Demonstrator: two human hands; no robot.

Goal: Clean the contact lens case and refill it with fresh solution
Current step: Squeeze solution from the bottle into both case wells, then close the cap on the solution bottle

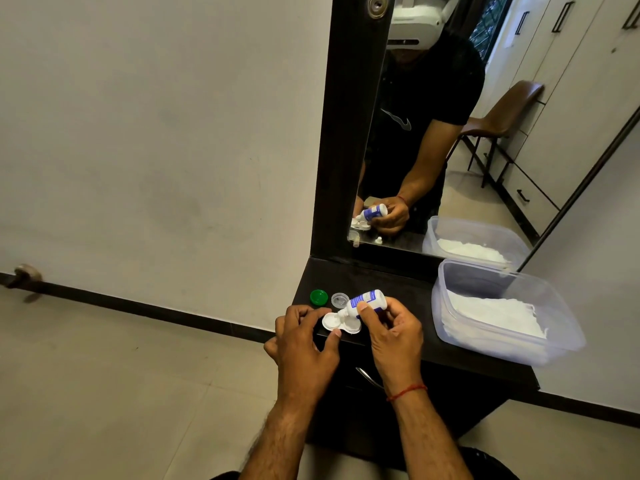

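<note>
A white contact lens case (333, 322) lies uncapped on the dark shelf (412, 299). My left hand (304, 337) pinches its left end between thumb and fingers. My right hand (391, 334) grips a small white solution bottle (363, 302) with a blue label, tilted nozzle-down to the left, its tip over the case. Behind the case lie a green cap (319, 297) and a clear cap (339, 299). My right hand hides the right part of the case.
A clear plastic tub (550, 341) holding white tissues stands at the right of the shelf. A mirror (450, 133) rises behind the shelf and reflects a person and a small white bottle cap. A drawer handle (369, 375) sits below the shelf. To the left, the floor lies beyond the shelf's edge.
</note>
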